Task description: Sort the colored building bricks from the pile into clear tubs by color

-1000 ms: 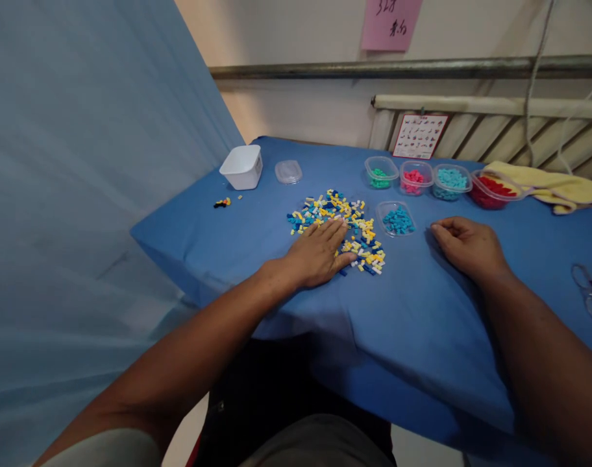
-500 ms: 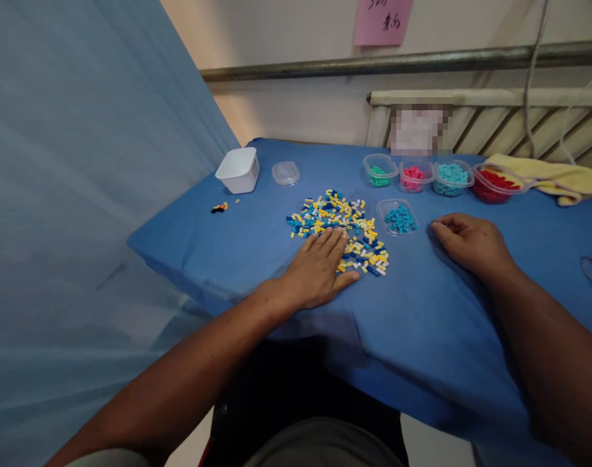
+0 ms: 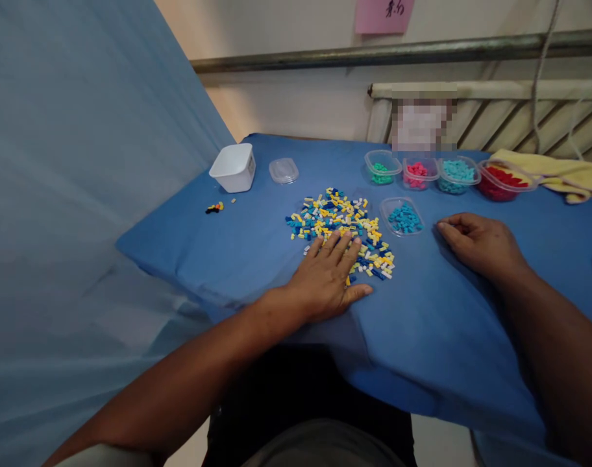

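My left hand (image 3: 322,279) lies palm down with fingers spread, its fingertips over the near edge of a loose pile of small plastic bricks (image 3: 337,211). The pile mixes yellow, white, dark blue and teal pieces, and the fingers hide some of them. To the right rests my right hand (image 3: 485,243), fingers curled in and thumb against them; whatever it may hold is hidden. Between the two hands sits a shallow clear container (image 3: 404,220) with blue pieces, closest to my right hand.
Along the back stand clear tubs of green (image 3: 382,173), pink (image 3: 417,175), light blue (image 3: 457,174) and red (image 3: 503,181) pieces. A yellow cloth (image 3: 563,172) lies beside them. At left are a white tub (image 3: 234,167), a clear lid (image 3: 283,170) and several dark and orange pieces (image 3: 215,208).
My left hand has slid slightly right and nearer to me, fingers spreading wider over the pile. The right hand stays curled in its place. The view has shifted a little.
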A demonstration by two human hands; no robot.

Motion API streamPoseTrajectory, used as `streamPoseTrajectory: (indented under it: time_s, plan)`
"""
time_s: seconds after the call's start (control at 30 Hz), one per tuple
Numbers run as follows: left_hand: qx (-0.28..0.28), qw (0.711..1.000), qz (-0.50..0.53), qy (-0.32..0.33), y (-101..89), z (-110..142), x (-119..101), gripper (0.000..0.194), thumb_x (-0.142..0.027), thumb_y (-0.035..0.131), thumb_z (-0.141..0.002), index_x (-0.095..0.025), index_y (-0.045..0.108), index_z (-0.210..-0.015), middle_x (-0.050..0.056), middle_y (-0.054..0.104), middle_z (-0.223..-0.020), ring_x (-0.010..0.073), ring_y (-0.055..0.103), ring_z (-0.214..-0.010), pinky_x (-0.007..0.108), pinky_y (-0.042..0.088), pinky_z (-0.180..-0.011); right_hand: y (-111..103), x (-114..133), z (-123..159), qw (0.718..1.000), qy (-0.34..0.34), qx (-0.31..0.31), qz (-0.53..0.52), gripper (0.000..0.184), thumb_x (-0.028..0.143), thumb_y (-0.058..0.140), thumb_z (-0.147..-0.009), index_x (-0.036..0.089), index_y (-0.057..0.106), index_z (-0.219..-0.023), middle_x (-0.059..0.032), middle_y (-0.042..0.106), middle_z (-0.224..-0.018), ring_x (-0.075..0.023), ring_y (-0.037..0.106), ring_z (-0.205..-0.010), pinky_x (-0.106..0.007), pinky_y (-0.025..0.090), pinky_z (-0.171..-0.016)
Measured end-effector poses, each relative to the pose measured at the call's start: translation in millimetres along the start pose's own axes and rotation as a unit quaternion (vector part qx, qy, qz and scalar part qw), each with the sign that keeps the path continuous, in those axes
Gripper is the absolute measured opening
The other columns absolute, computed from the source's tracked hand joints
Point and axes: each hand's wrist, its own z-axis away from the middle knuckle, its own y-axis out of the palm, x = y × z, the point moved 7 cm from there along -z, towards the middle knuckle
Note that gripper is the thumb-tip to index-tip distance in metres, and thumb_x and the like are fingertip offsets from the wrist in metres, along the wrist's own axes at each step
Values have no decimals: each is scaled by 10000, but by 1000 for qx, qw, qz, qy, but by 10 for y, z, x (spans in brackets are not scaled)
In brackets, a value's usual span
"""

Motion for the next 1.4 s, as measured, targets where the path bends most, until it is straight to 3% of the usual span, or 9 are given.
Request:
streamPoseTrajectory:
  time_s: [0.33,0.4,0.43,0.5,0.53,0.63,0.83,1.03,1.4]
  plan:
    - [32,992,101,71,-126,40,-40,981,-781,366,-1204,-91,282,-1896,186,108,-1986,353,102,-1876,591,143,-1530,-24,-31,14,1000,2,-9,9,525,675,631,-880,258,895,-1059,-82,879,-944,-313,797,-871,-436,554,-785]
    - [-33,985,142,93,-345,31,147,813,-704,337,-1233,-159,468,-1821,171,279,-1962,331,238,-1856,598,233,-1509,-31,-35,13,1000,11,-10,10,546,686,631,-853,258,902,-1058,-84,876,-933,-323,800,-865,-447,560,-782]
    - [-108,978,157,81,-511,38,309,725,-662,335,-1242,-180,612,-1707,174,450,-1892,324,370,-1808,581,305,-1483,-36,-32,12,1000,13,-11,10,559,693,628,-839,256,903,-1055,-87,873,-927,-327,799,-861,-452,564,-782]
    - [-225,959,171,21,-767,84,683,574,-579,432,-1228,-175,786,-1432,175,783,-1529,309,707,-1481,511,512,-1325,-40,-21,8,1000,18,-10,8,581,704,617,-816,253,900,-1047,-92,869,-917,-334,796,-857,-459,569,-782]
    - [-232,957,173,-12,-811,98,845,486,-524,498,-1205,-179,812,-1338,150,839,-1356,288,777,-1290,470,585,-1206,-41,-12,6,1000,20,-9,7,588,709,610,-806,254,897,-1043,-94,869,-922,-338,797,-865,-464,571,-787]
    - [-187,969,161,-27,-793,127,1055,319,-357,583,-1131,-183,839,-1210,99,843,-1181,252,784,-1086,409,610,-1050,-47,-4,7,999,35,-3,6,591,714,599,-787,259,885,-1035,-98,876,-946,-354,804,-904,-482,576,-828]
    - [-94,986,114,79,-602,180,804,312,-210,527,-1153,-180,829,-1226,118,793,-1201,241,747,-1145,380,593,-1021,-81,29,26,999,46,0,14,537,685,623,-794,266,870,-1023,-101,868,-927,-353,791,-889,-488,564,-824]
    - [-58,983,109,134,-617,180,683,354,-188,500,-1173,-220,846,-1239,92,804,-1217,210,755,-1135,337,571,-998,-104,97,30,999,47,-5,11,543,674,615,-774,254,869,-1006,-107,859,-921,-343,781,-878,-476,570,-825]
    - [-41,989,81,115,-606,154,767,257,-229,577,-1149,-203,822,-1221,81,825,-1215,223,764,-1113,343,546,-968,-94,43,29,999,50,-6,7,513,660,648,-788,261,888,-1006,-93,853,-894,-333,778,-861,-469,564,-814]
